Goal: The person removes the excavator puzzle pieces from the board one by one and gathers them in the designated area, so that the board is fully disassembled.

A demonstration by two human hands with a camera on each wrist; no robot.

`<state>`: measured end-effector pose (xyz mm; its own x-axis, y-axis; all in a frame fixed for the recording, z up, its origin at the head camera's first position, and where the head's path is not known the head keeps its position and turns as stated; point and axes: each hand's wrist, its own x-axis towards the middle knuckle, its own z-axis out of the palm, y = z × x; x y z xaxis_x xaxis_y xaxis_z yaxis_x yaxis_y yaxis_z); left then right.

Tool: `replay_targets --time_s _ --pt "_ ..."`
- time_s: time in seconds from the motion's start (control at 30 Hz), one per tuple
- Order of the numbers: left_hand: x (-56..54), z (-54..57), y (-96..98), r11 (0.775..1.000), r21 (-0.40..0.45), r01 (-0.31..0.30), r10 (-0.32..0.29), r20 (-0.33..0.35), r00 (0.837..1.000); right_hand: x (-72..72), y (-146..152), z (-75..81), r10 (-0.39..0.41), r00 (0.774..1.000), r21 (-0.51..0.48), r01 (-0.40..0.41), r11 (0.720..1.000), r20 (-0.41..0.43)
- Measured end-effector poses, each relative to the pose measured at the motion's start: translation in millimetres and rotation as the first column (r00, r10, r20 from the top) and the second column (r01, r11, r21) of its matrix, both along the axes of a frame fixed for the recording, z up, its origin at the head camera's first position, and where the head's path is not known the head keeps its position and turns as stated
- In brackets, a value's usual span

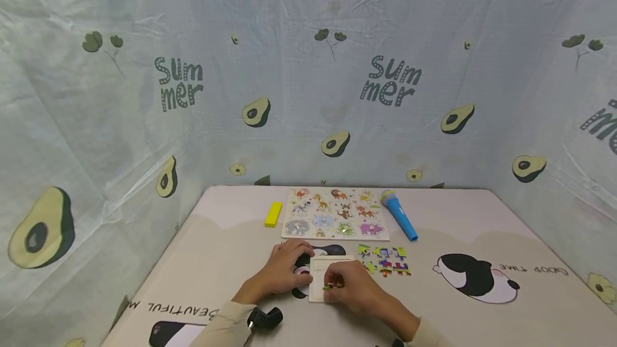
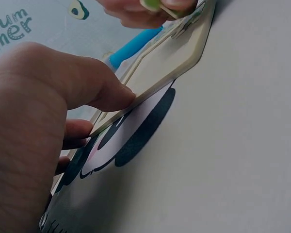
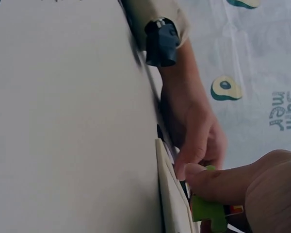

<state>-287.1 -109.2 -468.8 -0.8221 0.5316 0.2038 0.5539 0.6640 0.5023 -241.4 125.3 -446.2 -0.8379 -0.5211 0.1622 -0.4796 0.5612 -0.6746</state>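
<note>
A small pale wooden puzzle tray [image 1: 316, 283] with a raised rim lies on the table. My left hand [image 1: 284, 269] rests at its left side; in the left wrist view the thumb touches the rim and a fingertip meets the edge. Over the tray, my right hand [image 1: 354, 285] pinches a green jigsaw piece [image 3: 208, 211] between thumb and fingers. Red and yellow show beside that piece, partly hidden by the hand. Several more jigsaw pieces [image 1: 384, 253], in green, purple and red, lie in rows just right of the tray.
Behind the tray lies an animal peg puzzle board [image 1: 335, 234]. A yellow block [image 1: 273, 214] is on its left, a blue toy microphone [image 1: 401, 216] on its right. The table covering [image 1: 231, 261] has printed dogs and lettering. A curtain [image 1: 299, 68] with avocado prints surrounds the table.
</note>
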Motion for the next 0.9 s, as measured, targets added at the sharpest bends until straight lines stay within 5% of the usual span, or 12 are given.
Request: replay_targets --time_s 0.27,0.63,0.9 --pt "-1.1 -0.7 -0.7 1.0 -0.004 -0.003 0.003 -0.004 1.0 2.3 16 7.1 -0.053 0.996 -0.135 0.043 0.99 -0.072" --pt "-0.5 -1.0 0.0 1.0 -0.001 0.007 -0.007 -0.017 1.0 0.4 45 12.4 -0.096 0.995 -0.176 0.091 0.98 -0.017" --pt "-1.0 0.6 0.1 1.0 0.004 0.006 -0.006 -0.02 1.0 -4.2 65 18.6 -0.263 0.964 -0.106 0.264 0.959 0.021"
